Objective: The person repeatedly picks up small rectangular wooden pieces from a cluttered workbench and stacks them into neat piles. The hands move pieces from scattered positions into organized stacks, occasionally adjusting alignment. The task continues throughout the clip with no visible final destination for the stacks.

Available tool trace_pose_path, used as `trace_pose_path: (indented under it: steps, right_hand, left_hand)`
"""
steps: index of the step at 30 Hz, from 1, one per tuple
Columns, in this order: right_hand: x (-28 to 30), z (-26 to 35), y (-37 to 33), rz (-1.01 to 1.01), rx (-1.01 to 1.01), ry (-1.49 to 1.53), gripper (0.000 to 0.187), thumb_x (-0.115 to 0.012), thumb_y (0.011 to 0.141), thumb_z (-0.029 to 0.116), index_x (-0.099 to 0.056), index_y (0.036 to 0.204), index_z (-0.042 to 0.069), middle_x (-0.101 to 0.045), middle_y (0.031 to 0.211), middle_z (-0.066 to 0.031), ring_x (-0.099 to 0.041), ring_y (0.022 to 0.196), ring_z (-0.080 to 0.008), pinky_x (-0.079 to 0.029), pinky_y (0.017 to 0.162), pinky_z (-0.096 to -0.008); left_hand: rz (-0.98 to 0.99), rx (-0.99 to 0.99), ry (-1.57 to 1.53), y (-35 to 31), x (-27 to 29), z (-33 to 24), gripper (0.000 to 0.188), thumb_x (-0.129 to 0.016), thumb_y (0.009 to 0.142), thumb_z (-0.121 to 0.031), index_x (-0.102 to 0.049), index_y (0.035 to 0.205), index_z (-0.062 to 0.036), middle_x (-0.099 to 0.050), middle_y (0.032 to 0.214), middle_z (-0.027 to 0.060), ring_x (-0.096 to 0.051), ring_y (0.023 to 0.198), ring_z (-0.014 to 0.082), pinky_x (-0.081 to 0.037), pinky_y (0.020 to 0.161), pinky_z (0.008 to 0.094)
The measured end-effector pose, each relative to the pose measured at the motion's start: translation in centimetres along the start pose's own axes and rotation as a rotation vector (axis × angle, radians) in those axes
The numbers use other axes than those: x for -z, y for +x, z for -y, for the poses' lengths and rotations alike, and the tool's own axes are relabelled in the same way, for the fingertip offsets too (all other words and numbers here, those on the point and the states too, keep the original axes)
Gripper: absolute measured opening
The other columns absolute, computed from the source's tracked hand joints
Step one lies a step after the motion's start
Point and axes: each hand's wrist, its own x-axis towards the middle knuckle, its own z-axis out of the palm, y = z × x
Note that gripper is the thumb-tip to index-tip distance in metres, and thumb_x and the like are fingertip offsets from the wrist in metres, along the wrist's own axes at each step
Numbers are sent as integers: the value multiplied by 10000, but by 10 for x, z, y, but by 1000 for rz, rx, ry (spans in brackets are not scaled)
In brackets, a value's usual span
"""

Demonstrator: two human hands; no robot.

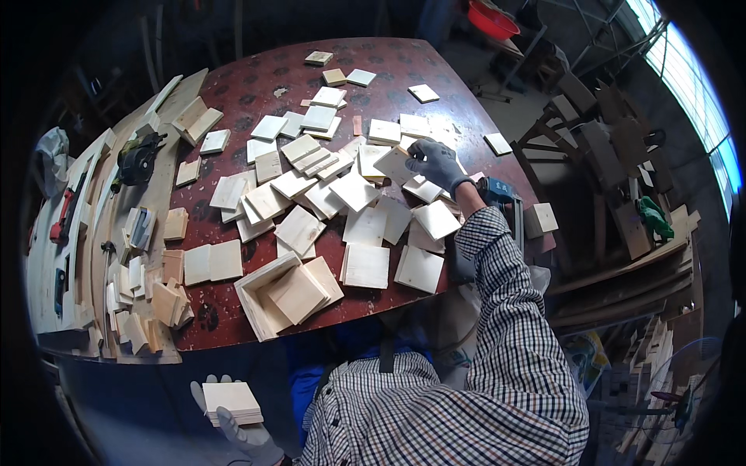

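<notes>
Head camera view: a gloved right hand [437, 165] reaches over the maroon table [272, 70], fingers bent, seemingly pinching a tilted wooden square [392, 165] at the right side of a loose pile. Near left, off the table's edge, the gloved left hand [252, 441] clasps a short stack of squares [231, 402], thumb across its near side. To an onlooker, a light hold on one piece's edges looks wisest, lifting it clear of its neighbours, with the stack kept level and squared in the palm.

Beside the checked sleeve [505, 272], a blue tool [495, 189] stands at the table's right edge, leaving the forearm little room. Overlapping squares [354, 192] crowd the middle at odd angles. An open wooden box [250, 309], loose pieces leaning in it, takes up the near edge between the hands. Farther left, a dark tool [140, 161] rests on boards; a red bowl [493, 19] sits far right.
</notes>
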Motion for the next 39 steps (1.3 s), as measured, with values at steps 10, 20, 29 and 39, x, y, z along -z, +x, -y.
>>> trace_pose_path:
  steps: [10, 20, 29, 39]
  right_hand:
    - [65, 104, -106, -557, 577, 92, 267, -859, 830, 148, -722, 1060, 143, -693, 1009, -23, -665, 1061, -238, -404, 1192, -518]
    - [27, 159, -215, -582, 253, 699, 273, -778, 896, -1, -641, 1132, 14, -661, 1143, -133, -670, 1030, -238, -535, 988, -366]
    - [-13, 271, -271, -323, 563, 599, 483, -840, 819, 19, -599, 1237, 43, -763, 1151, -153, -770, 884, -237, -601, 717, -337]
    - [-16, 288, -274, -67, 820, 537, 540, -821, 803, 87, -660, 1314, 25, -722, 1307, -186, -743, 1116, -315, -600, 871, -391]
  left_hand:
    - [-41, -2, 97, -4, -31, -11, 1060, -761, 889, -411, -188, 1698, -35, -457, 1537, 177, -547, 1342, 319, -480, 1140, 469]
    - [215, -67, 232, 2, -81, -14, 1228, -893, 782, -444, -175, 1696, -47, -476, 1526, 169, -534, 1363, 271, -474, 1143, 435]
    - [380, -184, 500, 2, -106, -7, 1375, -1006, 695, -476, -181, 1667, 39, -513, 1475, 181, -559, 1350, 281, -488, 1140, 421]
    - [354, -307, 468, -3, -94, -6, 1409, -985, 689, -547, -168, 1647, 84, -490, 1522, 231, -578, 1368, 316, -513, 1136, 438]
